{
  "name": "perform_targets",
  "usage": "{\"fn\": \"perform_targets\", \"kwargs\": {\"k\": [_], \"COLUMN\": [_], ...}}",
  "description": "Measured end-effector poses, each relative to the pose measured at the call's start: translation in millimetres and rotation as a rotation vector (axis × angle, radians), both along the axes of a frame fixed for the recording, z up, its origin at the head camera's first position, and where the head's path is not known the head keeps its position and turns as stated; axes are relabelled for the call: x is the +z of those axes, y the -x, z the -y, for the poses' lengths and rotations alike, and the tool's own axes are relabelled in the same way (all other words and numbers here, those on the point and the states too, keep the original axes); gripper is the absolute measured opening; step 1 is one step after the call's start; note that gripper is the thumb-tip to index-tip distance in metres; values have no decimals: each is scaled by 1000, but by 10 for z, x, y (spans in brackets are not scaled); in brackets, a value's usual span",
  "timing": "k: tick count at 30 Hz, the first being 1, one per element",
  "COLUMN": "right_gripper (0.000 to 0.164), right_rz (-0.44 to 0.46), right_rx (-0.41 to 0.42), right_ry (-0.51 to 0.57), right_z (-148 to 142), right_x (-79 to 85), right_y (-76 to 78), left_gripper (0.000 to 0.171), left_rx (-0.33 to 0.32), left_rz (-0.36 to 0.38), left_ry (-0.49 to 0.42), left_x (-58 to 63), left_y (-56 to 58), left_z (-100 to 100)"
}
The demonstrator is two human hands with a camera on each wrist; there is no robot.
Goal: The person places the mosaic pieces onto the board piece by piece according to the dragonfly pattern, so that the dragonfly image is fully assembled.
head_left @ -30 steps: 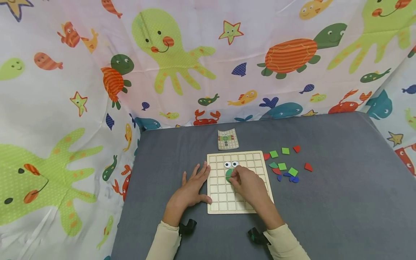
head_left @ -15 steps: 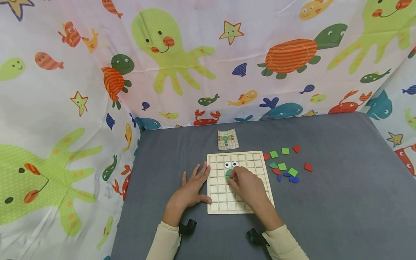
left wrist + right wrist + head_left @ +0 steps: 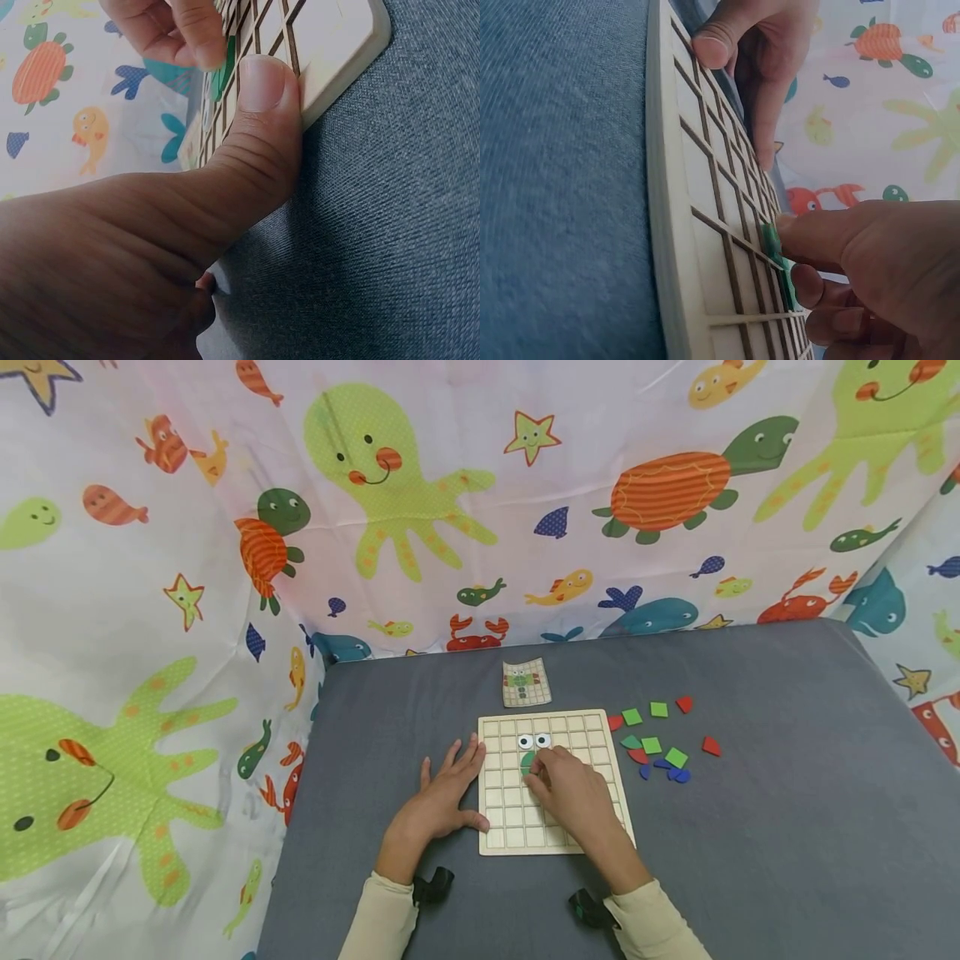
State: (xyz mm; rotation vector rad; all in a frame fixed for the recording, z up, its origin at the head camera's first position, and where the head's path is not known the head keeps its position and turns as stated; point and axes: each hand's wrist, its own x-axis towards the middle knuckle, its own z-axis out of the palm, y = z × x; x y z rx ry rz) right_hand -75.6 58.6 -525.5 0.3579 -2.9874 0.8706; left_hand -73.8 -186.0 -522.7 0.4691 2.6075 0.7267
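Observation:
A wooden grid board (image 3: pixel 517 827) lies on the grey cloth with two round eye pieces (image 3: pixel 533 741) set near its top. Below the eyes sit rounded green pieces (image 3: pixel 527 763), partly covered by fingers. My right hand (image 3: pixel 576 793) is over the board, thumb and forefinger pinching at a green piece (image 3: pixel 771 241) in the grid; the exact contact is partly hidden. With fingers spread, my left hand (image 3: pixel 442 797) rests along the board's left edge. Its thumb (image 3: pixel 262 94) lies on the rim in the left wrist view.
Loose green squares (image 3: pixel 651 744), red pieces (image 3: pixel 712 745) and blue pieces (image 3: pixel 681 774) are scattered right of the board. Behind it lies a small pattern card (image 3: pixel 526 682). A curtain (image 3: pixel 450 510) printed with sea animals hangs behind the table.
My right hand has shifted very slightly at the green pieces, its wrist edging a little left. The left hand and the board look unchanged.

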Motion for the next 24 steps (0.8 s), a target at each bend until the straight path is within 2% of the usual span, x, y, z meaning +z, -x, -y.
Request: {"fn": "perform_targets", "kwargs": {"k": [8, 14, 19, 24], "right_gripper": [16, 17, 18, 24], "right_rz": [-12, -48, -70, -67], "right_rx": [-92, -193, -283, -302], "right_ry": [65, 76, 50, -5], "right_z": [-294, -683, -984, -1190], "right_x": [129, 117, 87, 64], "right_y": [56, 115, 151, 165], "left_gripper": [124, 123, 122, 121], "left_rx": [3, 5, 0, 0], "left_rz": [10, 10, 6, 8], "left_ry": [0, -9, -9, -2], "left_x": [-10, 11, 10, 8], "left_y": [-10, -11, -10, -12], "left_z": [-5, -8, -12, -9]}}
